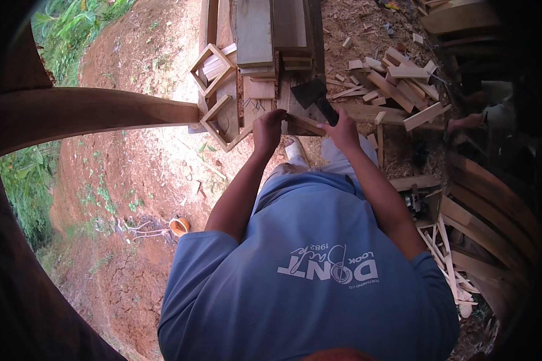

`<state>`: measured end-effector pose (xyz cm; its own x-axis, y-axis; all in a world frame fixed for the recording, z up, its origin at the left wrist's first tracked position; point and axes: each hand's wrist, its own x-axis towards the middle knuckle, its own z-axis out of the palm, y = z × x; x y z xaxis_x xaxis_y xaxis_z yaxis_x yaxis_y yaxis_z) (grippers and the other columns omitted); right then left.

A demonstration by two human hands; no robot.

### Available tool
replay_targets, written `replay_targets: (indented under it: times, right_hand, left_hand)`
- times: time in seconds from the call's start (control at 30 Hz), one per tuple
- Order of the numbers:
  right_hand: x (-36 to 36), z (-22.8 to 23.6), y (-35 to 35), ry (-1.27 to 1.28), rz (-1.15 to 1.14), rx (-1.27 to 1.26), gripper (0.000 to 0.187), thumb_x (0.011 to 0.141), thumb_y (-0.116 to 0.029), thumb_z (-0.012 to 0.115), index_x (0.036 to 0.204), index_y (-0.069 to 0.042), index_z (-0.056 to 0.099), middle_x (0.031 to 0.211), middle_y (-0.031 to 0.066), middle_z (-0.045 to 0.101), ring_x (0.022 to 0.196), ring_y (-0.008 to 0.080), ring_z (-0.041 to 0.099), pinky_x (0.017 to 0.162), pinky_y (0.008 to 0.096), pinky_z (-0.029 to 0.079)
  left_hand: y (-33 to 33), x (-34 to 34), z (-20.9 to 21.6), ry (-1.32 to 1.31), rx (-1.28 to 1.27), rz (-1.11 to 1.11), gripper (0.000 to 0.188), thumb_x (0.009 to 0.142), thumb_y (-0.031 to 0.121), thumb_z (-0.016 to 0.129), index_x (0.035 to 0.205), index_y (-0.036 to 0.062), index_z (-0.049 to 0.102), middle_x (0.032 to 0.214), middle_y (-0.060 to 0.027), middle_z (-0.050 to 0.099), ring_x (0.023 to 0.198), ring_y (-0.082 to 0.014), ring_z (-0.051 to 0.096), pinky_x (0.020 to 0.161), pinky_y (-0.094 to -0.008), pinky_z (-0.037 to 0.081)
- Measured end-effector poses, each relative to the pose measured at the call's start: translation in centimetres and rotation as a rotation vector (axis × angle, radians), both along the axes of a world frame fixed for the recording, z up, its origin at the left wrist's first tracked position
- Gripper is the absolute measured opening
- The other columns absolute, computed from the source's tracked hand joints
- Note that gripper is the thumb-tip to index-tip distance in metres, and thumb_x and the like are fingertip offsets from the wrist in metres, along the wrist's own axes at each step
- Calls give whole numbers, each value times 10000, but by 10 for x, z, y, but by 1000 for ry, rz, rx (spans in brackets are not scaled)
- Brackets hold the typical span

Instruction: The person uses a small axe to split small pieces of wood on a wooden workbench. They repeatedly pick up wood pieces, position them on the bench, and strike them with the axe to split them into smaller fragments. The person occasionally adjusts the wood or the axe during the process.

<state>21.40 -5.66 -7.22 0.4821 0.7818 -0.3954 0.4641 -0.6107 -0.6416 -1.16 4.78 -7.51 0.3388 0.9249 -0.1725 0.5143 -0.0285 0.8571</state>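
My right hand (342, 130) is closed round the handle of a hatchet (310, 94), whose dark, broad head points up and left over the workbench (286, 99). Between my two hands lies a short wooden strip (305, 124); its right end meets the fingers of my right hand. My left hand (267, 127) is closed at the strip's left end, with the fingertips pinched together. Several nails (256, 104) seem to lie on the bench by that hand. Left of it, square wooden frames (215, 70) rest at the bench's edge, one partly behind another.
Thick planks (256, 36) are stacked along the bench ahead. A heap of wood offcuts (403, 84) lies to the right. A curved timber (96, 114) reaches in from the left. Another person's foot (465, 122) shows at the far right. An orange container (179, 226) with rope sits on the soil.
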Motion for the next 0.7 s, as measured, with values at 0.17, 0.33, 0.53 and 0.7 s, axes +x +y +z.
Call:
replay_targets:
  times: [0.17,0.33,0.53,0.7]
  right_hand:
    - [0,1,0,0,11,-7,583,791,-347,920,1165,-22,614,995,200,758,1002,398,747,856,507,583]
    - [-1,2,1,-23,17,-4,583,800,-357,915,1169,-23,611,1002,208,754,1002,407,744,858,510,583]
    - [-1,4,1,-27,14,-14,576,804,-363,913,1160,-27,610,1010,210,752,997,412,742,853,518,581]
    - [-1,4,1,-37,17,-23,572,804,-361,913,1158,-30,609,1014,211,751,1002,415,739,853,521,580]
  left_hand:
    - [3,-1,6,24,145,-91,171,957,51,640,1021,36,798,960,-206,774,890,-381,762,784,-417,589]
    - [7,0,7,93,282,-191,172,978,90,635,1031,29,787,958,-233,759,877,-424,743,770,-464,591]
    - [13,1,13,95,266,-265,178,988,87,622,1039,3,771,963,-256,747,878,-445,733,777,-480,589]
    - [13,-1,11,90,238,-272,173,983,72,623,1039,-3,768,980,-257,747,902,-442,734,798,-475,588]
